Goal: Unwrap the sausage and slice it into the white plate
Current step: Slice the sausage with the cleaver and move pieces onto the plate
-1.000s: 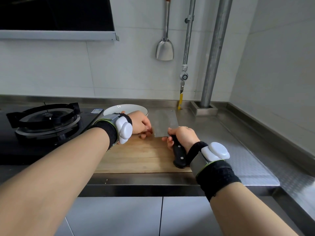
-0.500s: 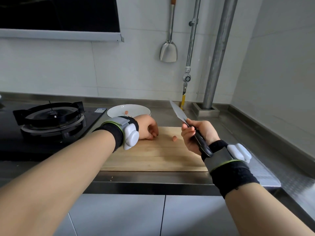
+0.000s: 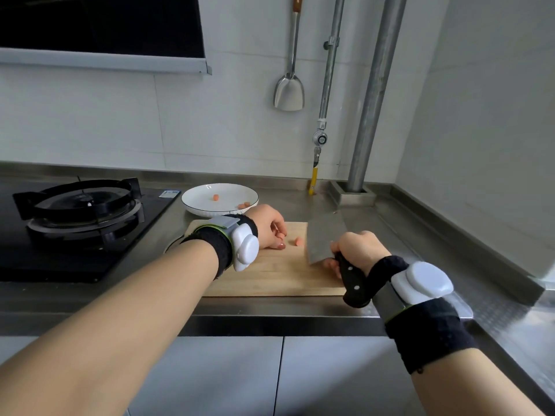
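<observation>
My left hand rests on the wooden cutting board, fingers curled over the pink sausage, of which only the cut end shows. A loose sausage slice lies on the board just right of it. My right hand grips the black handle of a cleaver, its broad blade standing on the board right of the slice. Behind the board sits the white plate with a few sausage slices in it.
A black gas hob fills the counter at left. A steel spatula hangs on the tiled wall, beside a gas pipe and a thick steel pipe. The steel counter ends at a wall on the right.
The cleaver, lifted and tilted away half a second ago, has come back down onto the board right of the loose slice. My left hand has stayed on the sausage.
</observation>
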Motion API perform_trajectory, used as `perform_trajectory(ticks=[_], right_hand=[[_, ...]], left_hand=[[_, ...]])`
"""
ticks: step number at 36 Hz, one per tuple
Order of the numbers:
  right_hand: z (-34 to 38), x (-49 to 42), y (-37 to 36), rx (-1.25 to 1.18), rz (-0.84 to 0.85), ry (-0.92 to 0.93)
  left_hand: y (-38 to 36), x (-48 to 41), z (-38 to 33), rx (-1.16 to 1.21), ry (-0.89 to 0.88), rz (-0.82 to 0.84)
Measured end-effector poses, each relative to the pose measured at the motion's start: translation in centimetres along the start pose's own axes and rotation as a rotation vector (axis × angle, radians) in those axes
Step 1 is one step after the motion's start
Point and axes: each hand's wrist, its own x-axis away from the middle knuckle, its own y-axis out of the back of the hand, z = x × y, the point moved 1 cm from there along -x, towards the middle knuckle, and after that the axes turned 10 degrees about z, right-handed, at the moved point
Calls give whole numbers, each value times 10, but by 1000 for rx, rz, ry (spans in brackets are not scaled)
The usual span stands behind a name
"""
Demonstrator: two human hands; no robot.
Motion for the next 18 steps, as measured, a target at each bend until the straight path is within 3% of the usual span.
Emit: perform_trajectory(ticks=[8, 11, 14, 18], right_hand=[[-7, 7, -11, 90, 41, 12], [-6, 8, -21, 112, 54, 38], [-4, 12, -28, 117, 80, 52], [0, 12, -32, 97, 99, 58]], left_hand=[[-9, 0, -3, 225, 15, 49], [-15, 1, -5, 364, 22, 20], [-16, 1, -7, 304, 17, -34], [-16, 2, -5, 432, 29, -57]])
